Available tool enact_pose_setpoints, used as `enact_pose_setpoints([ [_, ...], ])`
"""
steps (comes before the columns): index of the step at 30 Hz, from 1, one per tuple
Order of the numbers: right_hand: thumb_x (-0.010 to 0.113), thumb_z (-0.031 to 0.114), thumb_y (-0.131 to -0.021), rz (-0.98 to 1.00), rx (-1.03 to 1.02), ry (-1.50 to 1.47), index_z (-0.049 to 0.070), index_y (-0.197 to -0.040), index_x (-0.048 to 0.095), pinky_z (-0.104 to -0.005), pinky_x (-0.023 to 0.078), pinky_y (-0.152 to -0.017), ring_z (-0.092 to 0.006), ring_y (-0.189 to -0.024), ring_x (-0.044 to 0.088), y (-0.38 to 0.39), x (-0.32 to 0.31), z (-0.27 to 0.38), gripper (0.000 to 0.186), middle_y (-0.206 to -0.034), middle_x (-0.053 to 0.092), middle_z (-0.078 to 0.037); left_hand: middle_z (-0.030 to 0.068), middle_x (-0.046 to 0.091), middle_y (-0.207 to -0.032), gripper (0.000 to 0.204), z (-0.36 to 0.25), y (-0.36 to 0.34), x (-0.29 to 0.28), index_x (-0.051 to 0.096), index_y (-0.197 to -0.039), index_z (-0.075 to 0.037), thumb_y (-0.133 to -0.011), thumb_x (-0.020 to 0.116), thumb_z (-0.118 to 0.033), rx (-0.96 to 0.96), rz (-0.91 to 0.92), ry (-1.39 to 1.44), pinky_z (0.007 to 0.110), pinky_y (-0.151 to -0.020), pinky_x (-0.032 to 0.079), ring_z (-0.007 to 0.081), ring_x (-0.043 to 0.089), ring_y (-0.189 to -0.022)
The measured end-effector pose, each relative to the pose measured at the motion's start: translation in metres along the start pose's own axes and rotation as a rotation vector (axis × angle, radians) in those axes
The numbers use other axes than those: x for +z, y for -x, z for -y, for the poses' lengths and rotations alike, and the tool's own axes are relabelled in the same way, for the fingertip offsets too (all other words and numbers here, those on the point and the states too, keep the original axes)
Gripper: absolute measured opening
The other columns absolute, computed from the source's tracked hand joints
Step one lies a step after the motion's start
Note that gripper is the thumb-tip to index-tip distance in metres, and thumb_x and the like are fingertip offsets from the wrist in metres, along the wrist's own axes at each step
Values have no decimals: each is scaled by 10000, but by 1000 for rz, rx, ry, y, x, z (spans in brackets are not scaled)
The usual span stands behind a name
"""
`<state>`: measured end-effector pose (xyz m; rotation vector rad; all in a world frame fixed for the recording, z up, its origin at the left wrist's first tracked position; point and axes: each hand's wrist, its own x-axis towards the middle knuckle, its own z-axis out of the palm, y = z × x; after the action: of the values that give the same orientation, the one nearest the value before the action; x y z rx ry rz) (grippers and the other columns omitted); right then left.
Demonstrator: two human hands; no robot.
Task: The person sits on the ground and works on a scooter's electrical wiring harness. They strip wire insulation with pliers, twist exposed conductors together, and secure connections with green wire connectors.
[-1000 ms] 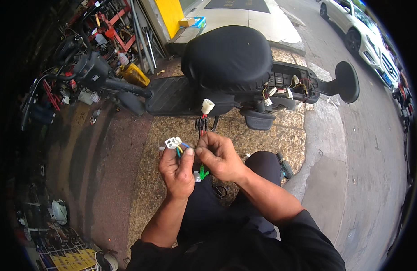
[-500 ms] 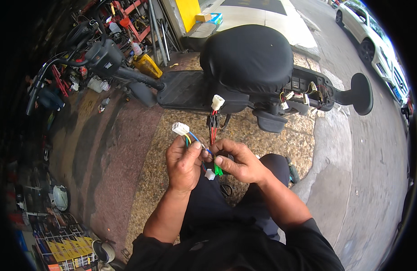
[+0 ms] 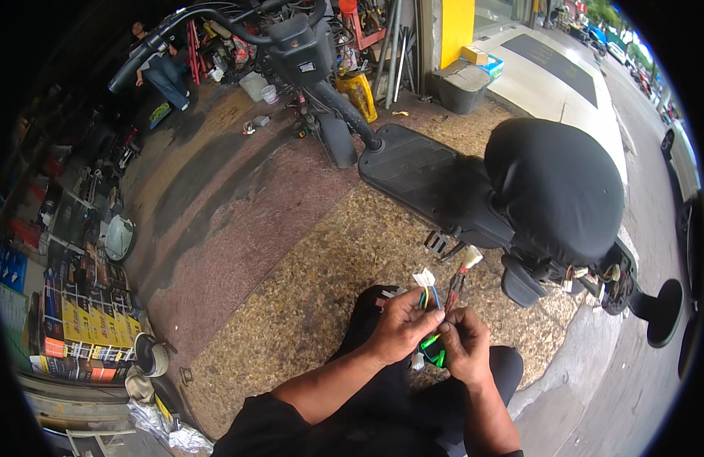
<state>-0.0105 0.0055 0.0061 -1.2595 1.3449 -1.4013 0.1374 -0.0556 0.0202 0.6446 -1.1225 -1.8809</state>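
My left hand [image 3: 401, 329] pinches a bundle of thin coloured wires [image 3: 435, 295], blue and yellow among them. A white plug connector [image 3: 424, 279] stands up at the end of that bundle. Close beside it, my right hand [image 3: 468, 346] is closed with thumb and fingertips on the same wiring. Below the fingertips hang bright green sleeved terminals [image 3: 431, 341] and a small whitish connector [image 3: 417, 361]. Just past my right hand, a second white connector [image 3: 470, 257] sits on red wires. The exact spot between the fingertips is hidden.
A black electric scooter [image 3: 413, 164] stands ahead, its seat [image 3: 554, 190] covered, with loose connectors [image 3: 577, 276] at the rear. A person [image 3: 165, 72] sits far left. Stacked boxes [image 3: 89, 324] and a helmet [image 3: 150, 354] lie at left; a car [image 3: 681, 156] stands at right.
The view has swung left, so the scooter now appears farther right and lower. Both hands still hold the wiring; the right hand has turned more upright beside the left.
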Motion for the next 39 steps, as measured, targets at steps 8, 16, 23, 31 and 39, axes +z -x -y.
enact_pose_setpoints([
  [8,683,-72,-790,12,-68,255,1,-839,593,-368,494,-641,-307,-702,627,-39,-6,-35,127,-782,622,-143,-70,540,-772,38,29,-45,-29,583,-970,-37,-965,621,-42,-126,-25,-53,178,-569,394,-11,487,-667],
  [16,665,-105,-734,45,-145,269,12,-811,565,-399,462,-597,-321,-669,575,-76,-9,-58,172,-765,588,-130,-52,520,-744,78,38,-75,-38,565,-922,-24,-947,636,-44,-201,-119,-279,214,-563,377,3,425,-670],
  [23,660,-98,-722,56,-120,291,23,-852,563,-416,469,-597,-346,-668,567,-84,-6,-10,202,-761,570,-146,-28,556,-771,77,-18,-80,-18,572,-945,-6,-950,634,-51,-297,-96,-284,237,-595,420,27,469,-712],
  [31,632,-94,-761,164,13,248,11,-844,554,-417,444,-586,-355,-652,559,-94,15,149,155,-742,553,-155,-41,610,-884,139,-163,-39,31,612,-1063,-22,-966,652,-113,-392,-204,56,227,-693,481,26,551,-813],
  [39,601,-66,-822,417,-179,248,3,-883,604,-355,455,-567,-274,-599,596,-120,77,336,92,-718,586,-137,-42,609,-933,165,-317,43,75,627,-1089,-54,-933,680,-52,-131,-525,-22,212,-715,471,45,563,-831],
])
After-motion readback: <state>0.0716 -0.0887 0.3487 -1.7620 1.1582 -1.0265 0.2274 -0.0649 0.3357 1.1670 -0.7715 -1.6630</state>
